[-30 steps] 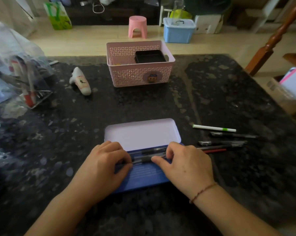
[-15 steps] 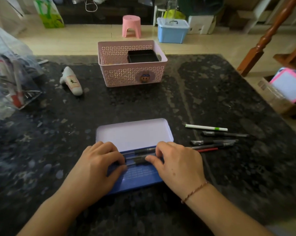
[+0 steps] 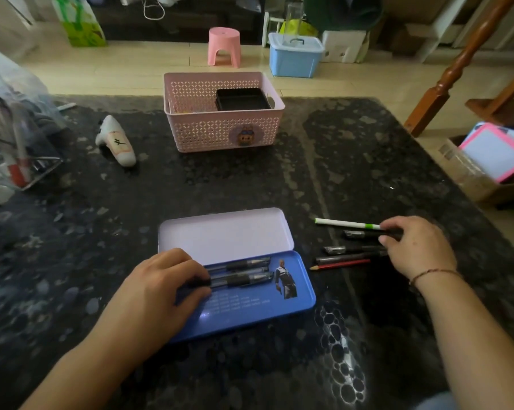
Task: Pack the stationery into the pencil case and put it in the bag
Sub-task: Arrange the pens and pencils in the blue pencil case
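- Right hand (image 3: 417, 247) reaches over the loose pens to the right of the pencil case; its grip looks closed, thumb and fingers pinched round the far end of a black pen (image 3: 365, 234), though blur and the hand itself hide the contact, so the hold is probable rather than certain.
- Left hand (image 3: 161, 285) lies palm down on the left end of the pencil case (image 3: 258, 309), fingers curled loosely over the ends of the two gel pens (image 3: 241, 273) inside; the grip is not closed round anything, only pressing or steadying.
- That blue tin case sits open on the dark speckled surface (image 3: 353, 161), near the front edge, its pale lid (image 3: 226, 232) folded flat away from the person.
- Both gel pens lie side by side along the hinge side of the blue tray, tips pointing right toward a printed figure on the tray floor.
- Just right of the case a row of stationery lies roughly parallel: a white pen with a green band (image 3: 346, 223) farthest off, then the black pen, two more dark pens (image 3: 350, 253) partly under the right hand, and a red pencil (image 3: 340, 264) nearest, its point toward the case.
- At the back of the surface stands a pink lattice basket (image 3: 220, 128) holding a black tray (image 3: 241, 99).
- A white plush toy (image 3: 116, 142) lies left of the basket.
- A clear plastic bag (image 3: 10, 119) with items inside sits at the far left edge.
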The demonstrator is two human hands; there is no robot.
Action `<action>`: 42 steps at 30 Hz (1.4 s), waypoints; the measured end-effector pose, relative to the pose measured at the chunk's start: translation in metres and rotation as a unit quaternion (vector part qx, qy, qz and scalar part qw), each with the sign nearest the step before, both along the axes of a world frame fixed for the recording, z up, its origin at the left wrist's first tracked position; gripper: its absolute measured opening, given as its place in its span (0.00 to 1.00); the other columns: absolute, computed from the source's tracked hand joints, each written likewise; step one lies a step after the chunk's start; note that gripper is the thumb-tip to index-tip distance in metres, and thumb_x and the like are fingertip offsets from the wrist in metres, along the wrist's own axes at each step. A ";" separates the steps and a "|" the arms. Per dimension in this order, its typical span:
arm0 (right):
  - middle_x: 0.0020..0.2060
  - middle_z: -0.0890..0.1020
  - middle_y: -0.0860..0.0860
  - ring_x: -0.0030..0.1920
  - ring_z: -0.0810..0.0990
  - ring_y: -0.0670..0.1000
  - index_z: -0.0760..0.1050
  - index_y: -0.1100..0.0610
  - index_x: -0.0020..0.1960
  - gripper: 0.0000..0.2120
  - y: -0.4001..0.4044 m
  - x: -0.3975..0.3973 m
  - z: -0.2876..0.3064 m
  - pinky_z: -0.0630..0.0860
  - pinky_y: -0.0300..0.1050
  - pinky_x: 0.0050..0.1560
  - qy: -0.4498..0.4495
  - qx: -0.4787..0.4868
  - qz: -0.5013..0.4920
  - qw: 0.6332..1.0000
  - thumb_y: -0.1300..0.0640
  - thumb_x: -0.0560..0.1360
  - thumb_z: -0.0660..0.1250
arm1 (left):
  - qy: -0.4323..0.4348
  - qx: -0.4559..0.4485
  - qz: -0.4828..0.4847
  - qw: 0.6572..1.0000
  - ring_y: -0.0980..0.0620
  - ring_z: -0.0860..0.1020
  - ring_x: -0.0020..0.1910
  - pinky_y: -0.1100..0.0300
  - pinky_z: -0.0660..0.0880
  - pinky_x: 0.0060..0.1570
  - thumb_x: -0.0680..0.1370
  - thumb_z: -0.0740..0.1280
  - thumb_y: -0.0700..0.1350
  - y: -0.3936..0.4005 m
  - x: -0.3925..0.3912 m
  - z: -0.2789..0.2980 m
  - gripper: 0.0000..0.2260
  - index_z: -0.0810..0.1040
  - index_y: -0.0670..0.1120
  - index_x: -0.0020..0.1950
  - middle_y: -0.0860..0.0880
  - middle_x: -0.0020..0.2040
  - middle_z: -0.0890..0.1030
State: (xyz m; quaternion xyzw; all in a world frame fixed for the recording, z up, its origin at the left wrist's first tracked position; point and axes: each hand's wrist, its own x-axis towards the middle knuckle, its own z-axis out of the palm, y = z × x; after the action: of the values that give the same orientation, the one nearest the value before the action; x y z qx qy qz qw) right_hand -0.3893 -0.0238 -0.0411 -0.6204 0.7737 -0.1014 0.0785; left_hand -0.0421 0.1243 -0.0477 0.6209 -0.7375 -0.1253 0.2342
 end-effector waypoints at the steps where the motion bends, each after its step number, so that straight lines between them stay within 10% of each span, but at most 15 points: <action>1: 0.51 0.81 0.52 0.53 0.77 0.55 0.80 0.50 0.54 0.11 -0.001 0.000 -0.003 0.74 0.47 0.49 -0.009 0.005 -0.008 1.000 0.57 0.72 0.71 | 0.003 0.001 0.005 1.000 0.57 0.78 0.41 0.55 0.80 0.42 0.72 0.70 0.53 0.001 -0.001 0.000 0.06 0.83 0.53 0.46 0.59 0.43 0.77; 16: 0.46 0.80 0.53 0.54 0.72 0.60 0.77 0.45 0.43 0.06 0.002 0.013 0.017 0.72 0.59 0.55 0.084 -0.007 0.045 0.995 0.55 0.72 0.70 | 0.067 -0.054 0.089 0.992 0.57 0.77 0.42 0.60 0.77 0.45 0.76 0.69 0.40 0.001 0.015 0.007 0.07 0.83 0.51 0.50 0.58 0.46 0.77; 20: 0.39 0.80 0.49 0.44 0.78 0.53 0.79 0.49 0.45 0.09 0.049 0.068 0.050 0.75 0.54 0.50 -0.049 -0.152 0.239 0.958 0.59 0.67 0.73 | 0.082 -0.073 0.128 0.986 0.56 0.77 0.39 0.65 0.74 0.41 0.76 0.68 0.36 0.000 0.026 0.009 0.09 0.83 0.48 0.49 0.55 0.45 0.78; 23: 0.40 0.79 0.40 0.43 0.77 0.41 0.80 0.49 0.44 0.10 0.097 0.127 0.045 0.74 0.37 0.49 -0.196 -0.072 0.380 0.901 0.57 0.64 0.76 | 0.092 -0.059 0.128 0.986 0.57 0.76 0.38 0.69 0.73 0.41 0.76 0.68 0.36 0.000 0.028 0.011 0.09 0.82 0.49 0.49 0.57 0.44 0.78; 26: 0.40 0.81 0.41 0.44 0.77 0.43 0.80 0.48 0.43 0.09 0.110 0.151 0.012 0.76 0.46 0.47 -0.181 -0.045 0.455 0.871 0.55 0.65 0.76 | 0.091 -0.022 0.086 0.992 0.57 0.78 0.39 0.65 0.75 0.41 0.76 0.69 0.38 0.002 0.025 0.012 0.09 0.82 0.52 0.50 0.58 0.46 0.78; 42: 0.37 0.78 0.41 0.42 0.72 0.48 0.78 0.47 0.39 0.05 0.100 0.154 0.000 0.69 0.47 0.41 -0.087 -0.100 0.429 0.894 0.48 0.66 0.71 | 0.051 0.032 -0.020 0.998 0.58 0.76 0.52 0.52 0.76 0.54 0.71 0.73 0.53 0.002 0.019 0.012 0.12 0.79 0.60 0.53 0.63 0.51 0.77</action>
State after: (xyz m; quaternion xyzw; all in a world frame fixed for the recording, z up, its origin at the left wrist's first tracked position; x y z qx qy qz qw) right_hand -0.2355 0.0760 -0.0415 -0.8853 0.4085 -0.1879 0.1186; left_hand -0.0226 0.1263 -0.0362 0.6058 -0.7328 -0.1847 0.2486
